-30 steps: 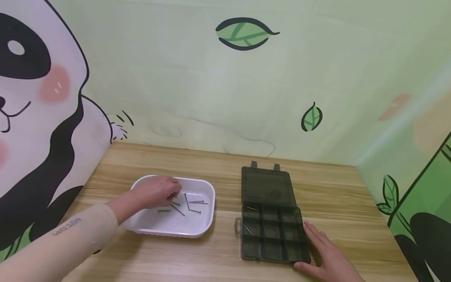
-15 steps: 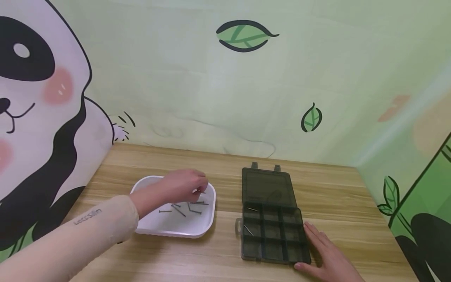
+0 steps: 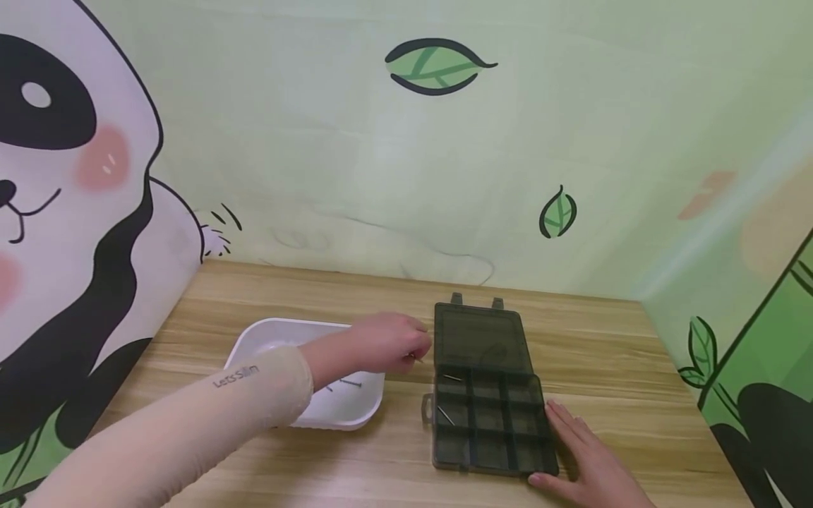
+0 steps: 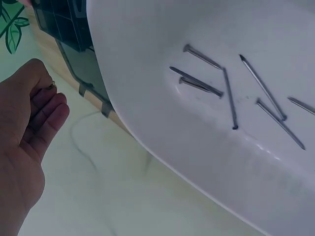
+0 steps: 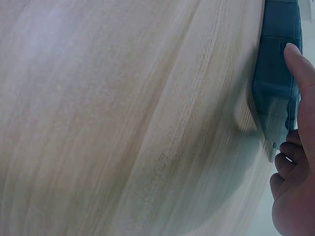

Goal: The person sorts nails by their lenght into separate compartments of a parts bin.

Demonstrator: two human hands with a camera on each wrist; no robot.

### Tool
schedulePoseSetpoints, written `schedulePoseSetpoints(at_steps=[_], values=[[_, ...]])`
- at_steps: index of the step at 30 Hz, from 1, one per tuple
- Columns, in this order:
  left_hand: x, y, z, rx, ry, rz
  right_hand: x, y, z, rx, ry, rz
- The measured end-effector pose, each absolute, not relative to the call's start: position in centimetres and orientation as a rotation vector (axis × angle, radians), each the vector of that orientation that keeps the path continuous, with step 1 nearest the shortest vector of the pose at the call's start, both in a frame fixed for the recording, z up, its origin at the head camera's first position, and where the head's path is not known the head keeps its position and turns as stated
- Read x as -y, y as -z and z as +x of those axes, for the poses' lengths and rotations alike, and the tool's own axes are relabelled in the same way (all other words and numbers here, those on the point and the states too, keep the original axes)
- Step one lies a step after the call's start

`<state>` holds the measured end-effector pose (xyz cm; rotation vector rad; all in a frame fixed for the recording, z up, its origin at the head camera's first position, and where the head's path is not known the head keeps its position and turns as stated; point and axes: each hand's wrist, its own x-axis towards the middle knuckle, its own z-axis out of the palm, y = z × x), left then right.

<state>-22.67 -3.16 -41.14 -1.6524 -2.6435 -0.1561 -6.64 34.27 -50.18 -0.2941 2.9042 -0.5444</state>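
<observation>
My left hand (image 3: 396,343) is between the white tray and the dark box, thumb and fingertips pinching a nail (image 3: 418,360); only a small end of it shows. Below the forearm, the white plastic tray (image 3: 375,402) holds several loose nails (image 4: 263,87). To the right lies a dark see-through compartment box (image 3: 492,423), its lid (image 3: 480,337) laid back flat. One nail (image 3: 452,377) lies in its back left compartment and another nail (image 3: 446,415) in the middle left one. Fingers of my right hand (image 3: 593,462) rest along the box's right side, with the thumb at its front right corner.
Everything stands on a wood-grain table (image 3: 635,367). Behind it rises a pale green wall (image 3: 305,141) printed with leaves and a panda. The box's side latch (image 3: 427,409) sticks out to the left, facing the tray.
My left hand has moved right, out of the tray and towards the box, with a nail between its fingertips. The right hand and the box have stayed in place.
</observation>
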Motion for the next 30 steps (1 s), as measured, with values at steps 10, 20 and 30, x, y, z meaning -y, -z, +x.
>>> schedulePoseSetpoints(at_steps=[10, 20, 30], values=[[-0.6, 41.7, -22.6, 2.593, 0.081, -1.698, -34.4, 50.3, -6.7, -2.92, 0.537, -0.31], [-2.9, 43.3, -23.0, 2.614, 0.132, -1.759, -34.4, 50.4, -6.8, -2.867, 0.582, -0.273], [-3.7, 44.7, -23.1, 2.658, 0.15, -1.745, -34.7, 50.5, -6.9, -2.858, 0.579, -0.267]])
